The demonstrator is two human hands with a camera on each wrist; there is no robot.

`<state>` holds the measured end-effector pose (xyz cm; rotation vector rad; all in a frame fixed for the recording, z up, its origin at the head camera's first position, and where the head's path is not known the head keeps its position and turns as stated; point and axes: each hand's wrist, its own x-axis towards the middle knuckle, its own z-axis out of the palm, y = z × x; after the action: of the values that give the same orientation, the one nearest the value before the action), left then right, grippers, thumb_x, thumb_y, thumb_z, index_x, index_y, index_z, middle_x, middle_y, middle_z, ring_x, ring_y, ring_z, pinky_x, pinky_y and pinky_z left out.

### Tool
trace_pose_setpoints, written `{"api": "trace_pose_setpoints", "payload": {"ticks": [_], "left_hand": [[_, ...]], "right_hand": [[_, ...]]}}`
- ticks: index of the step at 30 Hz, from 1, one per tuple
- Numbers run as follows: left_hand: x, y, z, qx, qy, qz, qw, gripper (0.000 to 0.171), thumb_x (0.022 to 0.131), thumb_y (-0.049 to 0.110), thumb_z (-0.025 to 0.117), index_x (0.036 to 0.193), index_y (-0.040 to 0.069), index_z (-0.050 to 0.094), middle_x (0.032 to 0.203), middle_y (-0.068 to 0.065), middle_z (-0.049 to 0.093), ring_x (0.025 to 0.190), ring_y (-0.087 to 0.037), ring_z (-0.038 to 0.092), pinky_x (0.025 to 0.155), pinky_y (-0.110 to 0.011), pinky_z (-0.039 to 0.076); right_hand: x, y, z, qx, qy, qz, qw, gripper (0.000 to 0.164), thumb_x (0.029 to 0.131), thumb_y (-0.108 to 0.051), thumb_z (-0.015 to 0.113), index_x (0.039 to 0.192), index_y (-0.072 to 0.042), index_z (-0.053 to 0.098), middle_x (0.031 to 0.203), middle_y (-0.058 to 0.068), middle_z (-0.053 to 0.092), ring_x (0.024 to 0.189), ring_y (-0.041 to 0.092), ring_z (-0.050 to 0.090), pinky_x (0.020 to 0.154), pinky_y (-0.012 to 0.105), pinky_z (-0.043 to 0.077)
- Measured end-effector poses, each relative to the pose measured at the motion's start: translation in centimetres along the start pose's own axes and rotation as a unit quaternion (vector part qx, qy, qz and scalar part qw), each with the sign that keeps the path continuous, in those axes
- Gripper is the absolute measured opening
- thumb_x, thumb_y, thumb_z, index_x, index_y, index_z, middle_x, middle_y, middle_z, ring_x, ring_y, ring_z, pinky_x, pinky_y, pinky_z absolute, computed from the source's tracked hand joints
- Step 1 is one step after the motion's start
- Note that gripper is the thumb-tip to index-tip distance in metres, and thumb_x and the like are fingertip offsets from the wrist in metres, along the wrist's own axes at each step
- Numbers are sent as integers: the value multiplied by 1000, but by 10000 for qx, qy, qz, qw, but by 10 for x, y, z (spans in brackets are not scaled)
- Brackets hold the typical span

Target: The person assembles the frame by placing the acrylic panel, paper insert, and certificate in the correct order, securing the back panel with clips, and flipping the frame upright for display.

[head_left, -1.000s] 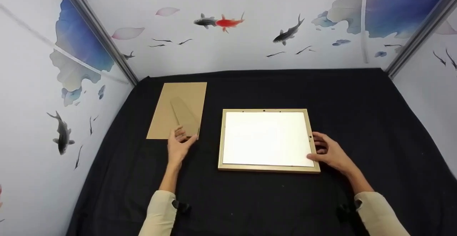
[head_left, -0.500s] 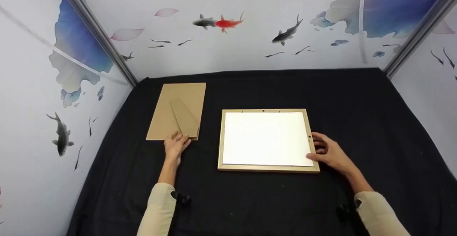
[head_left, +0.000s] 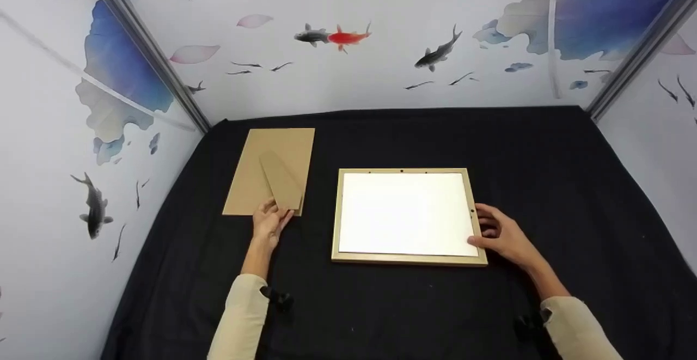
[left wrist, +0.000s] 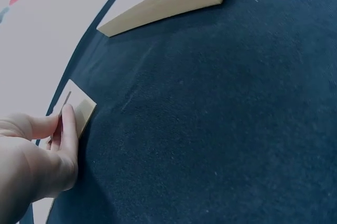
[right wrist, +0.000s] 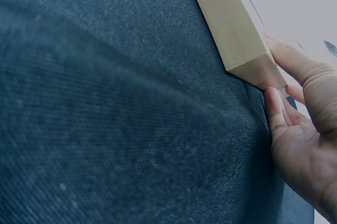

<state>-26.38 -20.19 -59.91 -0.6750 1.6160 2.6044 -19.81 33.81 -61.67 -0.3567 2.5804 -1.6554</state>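
Observation:
A brown backing board (head_left: 239, 185) lies on the black cloth at the left in the head view. Hinged on it is a stand leg (head_left: 282, 181), its lower end raised off the board. My left hand (head_left: 267, 225) pinches that lower end between thumb and fingers; in the left wrist view the fingers (left wrist: 68, 134) close on the leg's edge. Right of the board a picture frame (head_left: 408, 258) lies flat, a white sheet (head_left: 405, 213) filling it. My right hand (head_left: 503, 237) grips its right side, thumb on top, with the other fingers (right wrist: 275, 109) at its outer side.
Black cloth (head_left: 403, 311) covers the table. White printed panels (head_left: 381, 0) with fish and petals stand at the back and both sides. Metal posts (head_left: 158, 60) rise at the back corners.
My left hand has drawn slightly back toward me and shifted its fingers on the leg's lower end, which now lifts a little. My right hand keeps its hold on the picture frame.

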Motion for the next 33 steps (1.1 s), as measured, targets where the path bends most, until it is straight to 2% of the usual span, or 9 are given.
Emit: {"api": "trace_pose_setpoints", "payload": {"ticks": [5, 8, 15, 20, 26, 33], "left_hand": [[-3, -1, -3, -32, -55, -11, 10000, 61, 97, -20, 48, 152, -3, 31, 144, -24, 41, 111, -29, 57, 95, -36, 52], [-5, 0, -5, 31, -88, 97, 9999, 59, 97, -21, 49, 150, 0, 34, 140, -21, 44, 105, -25, 59, 93, -35, 53], [-10, 15, -5, 97, -266, 834, 9961, 50, 97, -18, 53, 138, 8, 44, 125, -13, 52, 98, -21, 62, 84, -33, 56], [-13, 25, -3, 14, -508, 1311, 9901, 50, 96, -16, 56, 136, 10, 44, 114, -13, 56, 93, -21, 63, 79, -31, 56], [-18, 30, -2, 0, -709, 1571, 9850, 51, 96, -16, 56, 137, 11, 43, 108, -14, 57, 87, -22, 63, 79, -32, 57], [-23, 35, -4, 376, -695, 1781, 9808, 50, 96, -15, 57, 138, 10, 45, 104, -14, 58, 86, -22, 64, 79, -32, 57]], "right_hand": [[-1, 0, 1, -66, 16, -44, 10000, 83, 84, -15, 86, 151, 2, 40, 134, 22, 54, 114, 30, 56, 85, 20, 48], [-1, 0, 0, -70, 53, -73, 9999, 83, 83, -14, 86, 151, 2, 41, 134, 23, 54, 114, 31, 55, 85, 20, 48], [0, -2, 0, -44, 52, -129, 9999, 82, 84, -13, 86, 151, 2, 41, 134, 24, 54, 114, 33, 55, 85, 19, 48], [0, -1, -2, -7, 39, -112, 9999, 82, 84, -12, 86, 151, 2, 41, 134, 23, 54, 114, 29, 56, 85, 20, 48], [1, 0, -1, 0, 38, -85, 10000, 82, 84, -12, 85, 151, 2, 40, 134, 23, 54, 114, 30, 55, 85, 20, 48], [0, -3, 0, 21, 23, -72, 10000, 82, 84, -12, 86, 152, 1, 41, 134, 23, 54, 114, 34, 56, 85, 23, 49]]}}
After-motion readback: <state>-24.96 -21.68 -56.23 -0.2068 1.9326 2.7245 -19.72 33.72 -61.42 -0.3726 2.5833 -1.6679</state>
